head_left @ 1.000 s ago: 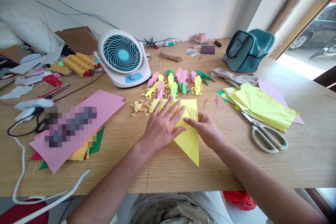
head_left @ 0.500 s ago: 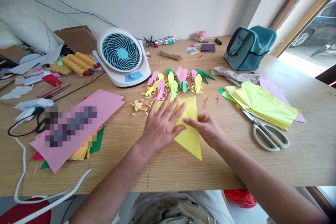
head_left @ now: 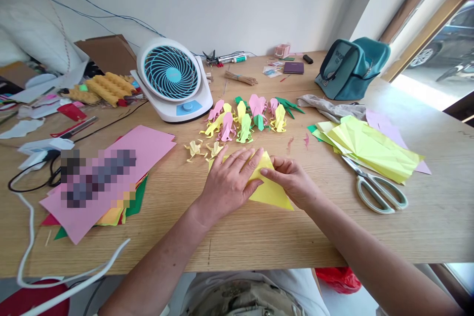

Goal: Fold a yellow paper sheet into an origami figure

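Note:
A folded yellow paper [head_left: 272, 190] lies on the wooden table [head_left: 237, 237] in front of me. My left hand [head_left: 227, 182] rests flat on its left part, fingers stretched out and apart. My right hand [head_left: 291, 180] pinches the paper's right edge between thumb and fingers. Just beyond the hands stands a cluster of small folded paper figures [head_left: 246, 118] in pink, yellow and green, with two tiny yellow ones [head_left: 202, 149] to their left.
Scissors [head_left: 375, 187] lie at the right beside a pile of yellow-green sheets [head_left: 370, 145]. Pink and coloured sheets [head_left: 111, 177] are stacked at the left. A white desk fan [head_left: 172, 81], a teal bag [head_left: 350, 66] and cables [head_left: 33, 237] sit around.
The yellow paper has turned under my hands: its long point, which aimed toward me, now aims right and looks shorter. Both hands stayed on it, shifting slightly nearer the figures.

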`<state>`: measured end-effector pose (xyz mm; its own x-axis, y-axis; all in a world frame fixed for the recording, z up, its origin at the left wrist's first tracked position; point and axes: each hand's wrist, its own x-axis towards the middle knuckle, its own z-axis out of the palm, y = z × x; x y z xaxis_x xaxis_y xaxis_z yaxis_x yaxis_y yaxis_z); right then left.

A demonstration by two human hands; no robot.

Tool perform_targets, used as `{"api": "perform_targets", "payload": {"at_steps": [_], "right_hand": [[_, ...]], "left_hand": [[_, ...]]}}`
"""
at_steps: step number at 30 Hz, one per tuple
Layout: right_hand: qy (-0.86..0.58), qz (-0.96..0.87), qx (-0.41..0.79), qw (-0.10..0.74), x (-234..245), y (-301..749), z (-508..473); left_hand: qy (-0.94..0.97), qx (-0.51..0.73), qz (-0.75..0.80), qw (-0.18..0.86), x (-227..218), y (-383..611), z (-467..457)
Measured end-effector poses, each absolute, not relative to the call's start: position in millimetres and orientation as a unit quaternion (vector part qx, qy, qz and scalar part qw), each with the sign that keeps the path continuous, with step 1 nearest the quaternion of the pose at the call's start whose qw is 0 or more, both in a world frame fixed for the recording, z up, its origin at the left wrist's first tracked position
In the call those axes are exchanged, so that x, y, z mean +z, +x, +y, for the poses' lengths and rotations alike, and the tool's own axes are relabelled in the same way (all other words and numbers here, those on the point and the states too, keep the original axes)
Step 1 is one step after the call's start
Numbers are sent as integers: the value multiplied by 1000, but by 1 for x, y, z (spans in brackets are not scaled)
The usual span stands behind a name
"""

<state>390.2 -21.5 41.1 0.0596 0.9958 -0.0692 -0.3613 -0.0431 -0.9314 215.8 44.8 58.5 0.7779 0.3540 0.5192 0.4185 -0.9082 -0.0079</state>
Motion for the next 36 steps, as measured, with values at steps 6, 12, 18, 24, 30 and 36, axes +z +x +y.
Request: {"api": "perform_targets", "payload": {"at_steps": [6, 12, 18, 24, 30, 36], "right_hand": [[-462, -356, 569, 580, 46, 387, -22], [-478, -373, 537, 587, 47, 386, -21], [-467, -361, 517, 620, 46, 386, -19], [-452, -349, 525, 631, 43, 387, -20], [-437, -314, 469, 700, 40, 393, -17], [-471, -297, 403, 727, 38, 396, -14]], "left_hand": [[-934, -285, -216, 12, 57, 214, 44], [-926, -295, -236, 17, 54, 211, 44], [-919, -290, -259, 57, 56, 207, 41], [-921, -276, -273, 25, 58, 206, 42], [-876, -352, -329, -2, 57, 195, 60], [-716, -476, -349, -372, 45, 195, 72]]}}
